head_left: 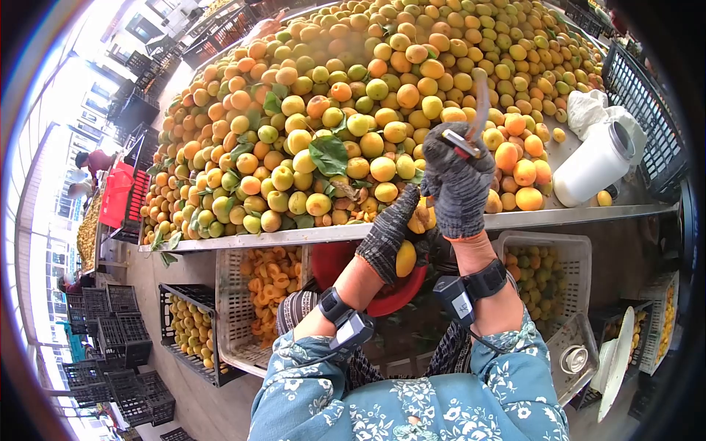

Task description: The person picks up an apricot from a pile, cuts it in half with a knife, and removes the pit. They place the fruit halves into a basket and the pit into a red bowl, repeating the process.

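Observation:
My left hand (388, 234), in a dark grey knit glove, is closed at the table's front edge, its fingers pointing up and away. A yellow-orange apricot (422, 219) shows between its fingertips and my other hand, partly covered. A second apricot (405, 259) is against the left palm, above a red tub (408, 298). My right hand (457, 180), gloved too, is wrapped round a knife (461, 144) with a dark and red handle; its pale curved blade points up and away. The right fingers are close beside the left fingertips; whether they touch the fruit is hidden.
A large heap of apricots (353, 125) with leaves covers the metal-edged table (323, 237). A white jar (594, 165) lies tilted at right, near a black crate (640, 117). Below stand a crate of apricot halves (234, 316) and a crate of apricots (577, 272).

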A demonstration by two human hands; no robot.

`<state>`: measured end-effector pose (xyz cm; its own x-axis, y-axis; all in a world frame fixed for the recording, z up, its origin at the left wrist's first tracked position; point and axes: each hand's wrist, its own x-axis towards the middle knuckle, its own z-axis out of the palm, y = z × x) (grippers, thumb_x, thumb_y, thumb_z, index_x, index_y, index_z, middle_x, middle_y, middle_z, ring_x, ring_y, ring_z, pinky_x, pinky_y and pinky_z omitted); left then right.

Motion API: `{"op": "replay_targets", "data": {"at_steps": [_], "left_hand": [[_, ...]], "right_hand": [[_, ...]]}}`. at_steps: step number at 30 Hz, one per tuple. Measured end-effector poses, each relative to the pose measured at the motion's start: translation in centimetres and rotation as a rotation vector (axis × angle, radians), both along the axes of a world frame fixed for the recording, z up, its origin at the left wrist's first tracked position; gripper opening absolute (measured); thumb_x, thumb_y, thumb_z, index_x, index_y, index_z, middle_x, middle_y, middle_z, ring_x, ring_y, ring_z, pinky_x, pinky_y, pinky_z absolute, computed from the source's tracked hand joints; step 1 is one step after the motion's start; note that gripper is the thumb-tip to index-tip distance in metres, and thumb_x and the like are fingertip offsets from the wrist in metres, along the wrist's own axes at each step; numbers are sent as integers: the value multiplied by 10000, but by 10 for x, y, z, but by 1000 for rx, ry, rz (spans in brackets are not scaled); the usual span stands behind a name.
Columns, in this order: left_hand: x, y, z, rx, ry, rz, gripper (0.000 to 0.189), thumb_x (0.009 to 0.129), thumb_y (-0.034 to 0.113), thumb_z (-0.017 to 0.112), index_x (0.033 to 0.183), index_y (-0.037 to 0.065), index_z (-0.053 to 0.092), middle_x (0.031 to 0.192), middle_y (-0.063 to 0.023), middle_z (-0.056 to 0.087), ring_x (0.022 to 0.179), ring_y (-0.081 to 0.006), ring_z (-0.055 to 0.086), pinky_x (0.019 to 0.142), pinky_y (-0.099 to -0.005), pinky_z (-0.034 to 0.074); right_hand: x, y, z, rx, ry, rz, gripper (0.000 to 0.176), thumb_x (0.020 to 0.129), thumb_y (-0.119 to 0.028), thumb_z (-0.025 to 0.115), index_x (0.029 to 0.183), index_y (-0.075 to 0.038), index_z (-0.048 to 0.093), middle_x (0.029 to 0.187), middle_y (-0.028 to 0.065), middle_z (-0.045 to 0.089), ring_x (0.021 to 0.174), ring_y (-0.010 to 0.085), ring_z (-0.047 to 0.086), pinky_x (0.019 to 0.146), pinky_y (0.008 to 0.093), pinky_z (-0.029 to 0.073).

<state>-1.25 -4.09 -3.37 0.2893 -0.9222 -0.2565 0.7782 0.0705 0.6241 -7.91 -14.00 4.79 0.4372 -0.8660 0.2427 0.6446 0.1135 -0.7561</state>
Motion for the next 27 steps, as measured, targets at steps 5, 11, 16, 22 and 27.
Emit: {"op": "replay_targets", "data": {"at_steps": [5, 11, 16, 22, 27], "left_hand": [[-12, -7, 27, 41, -354, 164, 219, 970, 254, 528, 1055, 56, 565, 812, -26, 605, 762, -151, 592, 701, -259, 493], [3, 0, 15, 77, 92, 8, 298, 978, 360, 502, 962, 81, 606, 775, -3, 606, 671, -121, 555, 636, -246, 481], [3, 7, 41, 111, 341, -60, 296, 946, 383, 554, 1020, 100, 603, 816, -11, 636, 660, -137, 608, 529, -280, 498], [1, 12, 54, 63, 404, -69, 264, 946, 367, 555, 989, 109, 591, 777, -26, 623, 614, -153, 598, 468, -263, 464], [9, 10, 41, 50, 299, -35, 193, 914, 275, 617, 974, 92, 604, 877, -35, 635, 775, -139, 615, 629, -240, 508]], "right_hand": [[6, 8, -2, -80, 29, -26, 169, 817, -126, 735, 924, -51, 627, 718, -38, 573, 593, 50, 518, 528, 193, 418], [10, -22, -21, 419, -175, 220, 215, 885, -279, 644, 789, -117, 542, 503, -70, 307, 381, 69, 255, 368, 231, 238], [14, -22, -25, 573, -239, 280, 212, 887, -251, 623, 751, -121, 525, 468, -47, 323, 345, 104, 288, 331, 270, 261], [15, -27, -34, 645, -405, 459, 238, 886, -309, 617, 748, -140, 523, 500, -59, 335, 393, 99, 321, 364, 257, 283], [10, -34, -29, 588, -335, 396, 205, 891, -307, 607, 777, -142, 565, 501, -53, 359, 393, 100, 330, 367, 255, 287]]}}
